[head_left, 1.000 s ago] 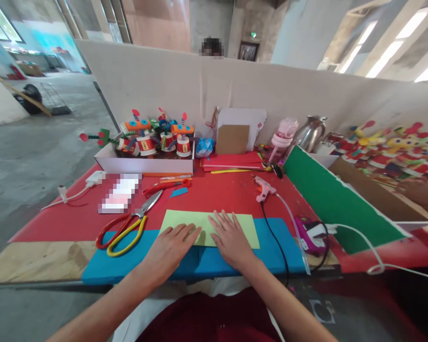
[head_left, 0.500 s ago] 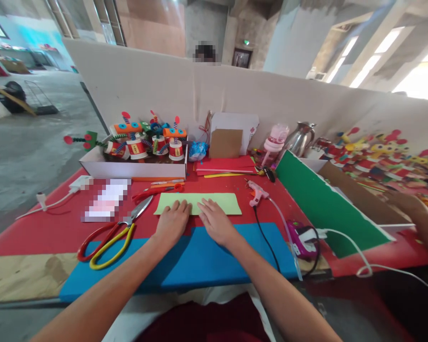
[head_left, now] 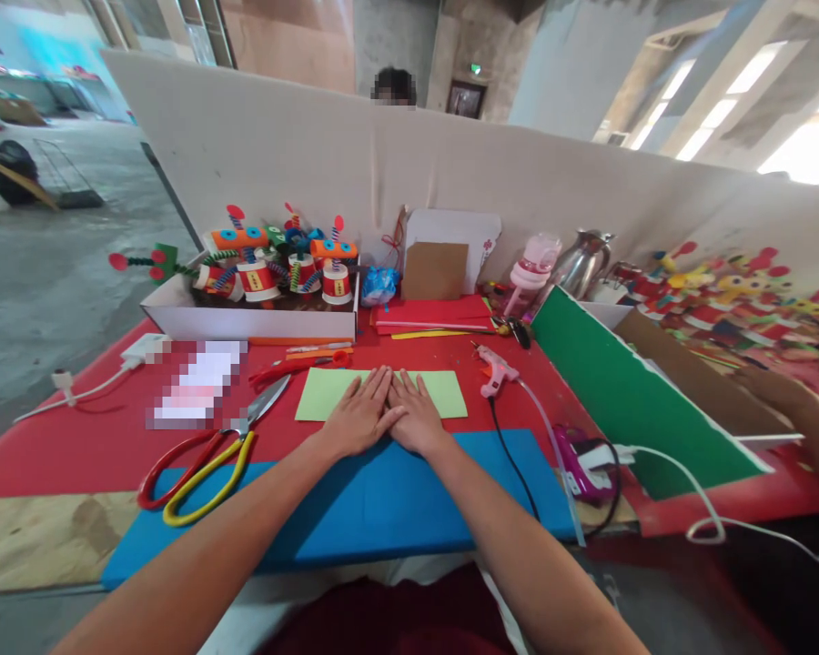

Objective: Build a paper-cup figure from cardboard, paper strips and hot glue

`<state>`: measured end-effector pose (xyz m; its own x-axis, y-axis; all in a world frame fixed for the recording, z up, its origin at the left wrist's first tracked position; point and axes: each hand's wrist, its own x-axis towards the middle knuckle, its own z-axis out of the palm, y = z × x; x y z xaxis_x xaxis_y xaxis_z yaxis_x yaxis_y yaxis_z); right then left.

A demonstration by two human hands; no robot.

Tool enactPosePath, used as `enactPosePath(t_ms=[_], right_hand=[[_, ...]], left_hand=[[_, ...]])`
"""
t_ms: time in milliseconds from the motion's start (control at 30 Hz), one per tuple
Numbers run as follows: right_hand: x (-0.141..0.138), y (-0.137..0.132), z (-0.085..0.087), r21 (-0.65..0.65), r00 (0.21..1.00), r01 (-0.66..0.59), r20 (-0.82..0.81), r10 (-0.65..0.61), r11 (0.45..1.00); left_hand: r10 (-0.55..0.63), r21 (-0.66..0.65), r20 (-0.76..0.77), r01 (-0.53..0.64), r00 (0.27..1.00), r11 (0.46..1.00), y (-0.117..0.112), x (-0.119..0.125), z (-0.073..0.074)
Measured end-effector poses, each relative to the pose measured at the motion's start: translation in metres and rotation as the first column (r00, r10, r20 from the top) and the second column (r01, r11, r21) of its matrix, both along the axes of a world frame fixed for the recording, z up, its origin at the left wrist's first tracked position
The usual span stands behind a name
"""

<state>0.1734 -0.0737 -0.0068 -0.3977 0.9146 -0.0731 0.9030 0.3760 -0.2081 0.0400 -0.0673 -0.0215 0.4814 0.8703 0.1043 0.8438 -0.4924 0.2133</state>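
Note:
A folded sheet of light green paper lies flat on the red table cover, close to the blue mat. My left hand presses on the paper, fingers stretched out flat. Beside it, touching, my right hand also lies flat on the sheet with its fingers extended. The thumbs meet or overlap in the middle. Between them the hands hide the centre of the paper and its near edge there. Neither hand grips anything.
Large scissors with red and yellow handles lie at left. A pink glue gun rests at right, its cord running down. A white box of paper-cup figures stands at back left. A green board borders the right, where another person's arm shows.
My left hand has slid right and my right hand slightly left, so the gap between them has closed. The paper stays flat in nearly the same place.

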Motion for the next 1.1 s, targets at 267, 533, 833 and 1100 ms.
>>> enactPosePath(t_ms=[267, 533, 833, 1100], right_hand=[[0.02, 0.008, 0.001, -0.006, 0.99, 0.125, 0.065, -0.125, 0.992], [0.044, 0.009, -0.003, 0.041, 0.986, 0.146, 0.077, -0.148, 0.989], [0.06, 0.0, 0.004, 0.072, 0.966, 0.235, 0.09, -0.241, 0.969], [0.07, -0.035, 0.008, 0.294, 0.965, 0.169, -0.244, -0.097, 0.941]], left_hand=[[0.102, 0.053, -0.151, -0.095, 0.983, 0.994, -0.012, -0.022, 0.002], [0.178, 0.084, -0.154, -0.167, 0.972, 0.982, -0.03, -0.054, 0.001], [0.203, 0.113, -0.199, -0.183, 0.959, 0.977, -0.042, -0.078, 0.01], [-0.021, 0.074, -0.274, 0.042, 0.962, 0.996, -0.028, -0.068, 0.035]])
